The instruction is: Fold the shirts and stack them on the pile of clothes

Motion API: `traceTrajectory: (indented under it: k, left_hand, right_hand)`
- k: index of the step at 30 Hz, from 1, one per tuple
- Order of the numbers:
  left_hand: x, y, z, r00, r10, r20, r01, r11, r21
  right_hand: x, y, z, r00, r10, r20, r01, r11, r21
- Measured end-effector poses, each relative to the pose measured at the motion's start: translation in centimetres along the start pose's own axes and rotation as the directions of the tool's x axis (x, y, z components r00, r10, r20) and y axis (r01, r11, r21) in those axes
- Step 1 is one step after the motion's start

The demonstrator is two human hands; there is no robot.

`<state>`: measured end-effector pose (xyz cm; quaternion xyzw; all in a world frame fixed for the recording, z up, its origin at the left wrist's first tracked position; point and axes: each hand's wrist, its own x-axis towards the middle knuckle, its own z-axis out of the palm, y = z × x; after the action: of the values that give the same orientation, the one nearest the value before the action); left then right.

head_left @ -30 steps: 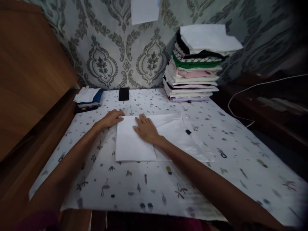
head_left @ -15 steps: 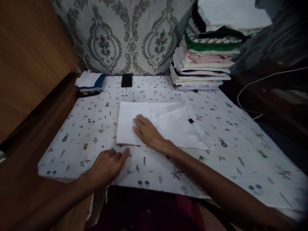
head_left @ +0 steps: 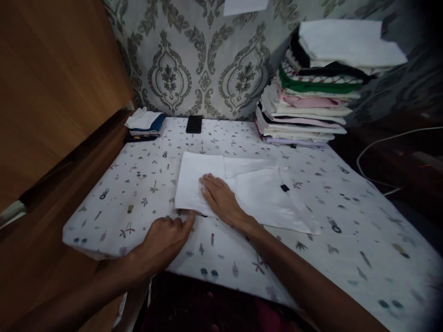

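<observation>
A white shirt (head_left: 258, 196) lies partly folded on the cloth-covered table, its left part doubled over into a flat panel and a small black tag near the collar at its right. My right hand (head_left: 221, 196) rests palm down with fingers stretched over the folded panel, pressing on the fabric. By the panel's near left corner is my left hand (head_left: 168, 237), its fingers curled under and the thumb stretched to the shirt's near edge. The curled fingertips are hidden, and I see no fabric in that hand.
A tall stack of folded clothes (head_left: 308, 108) stands at the back right, and a small folded pile (head_left: 143, 124) at the back left. Near the wall lies a black phone (head_left: 194, 124). Wooden furniture (head_left: 58, 87) borders the left; a white cable (head_left: 360, 161) hangs at right.
The view has shifted, so the scene sits lower and further right. My left thumb has come up against the shirt's near edge. My right hand stays flat on the panel.
</observation>
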<state>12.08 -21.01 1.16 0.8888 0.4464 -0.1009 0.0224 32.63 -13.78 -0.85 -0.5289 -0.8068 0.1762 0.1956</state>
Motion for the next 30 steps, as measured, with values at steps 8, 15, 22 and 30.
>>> traceTrajectory:
  k: [8,15,22,30]
  left_hand:
    - [-0.3,0.3,-0.5,1.0,-0.029,-0.001,0.029,0.997,0.078]
    - [0.4,1.1,-2.0,0.989,-0.101,0.105,0.091,0.991,0.098]
    - [0.3,0.0,-2.3,0.96,-0.27,0.078,0.264,0.961,0.078]
    - [-1.7,-1.3,-0.9,0.971,-0.238,-0.011,0.238,0.971,0.007]
  right_hand:
    - [0.0,0.3,0.3,1.0,-0.021,-0.016,0.021,1.0,-0.019]
    - [0.1,0.7,0.5,0.998,-0.041,-0.037,0.04,0.998,-0.041]
    - [-0.2,0.5,0.6,0.999,-0.047,-0.004,0.046,0.989,-0.14]
    - [-0.1,0.0,0.5,1.0,-0.022,0.021,0.026,0.977,-0.212]
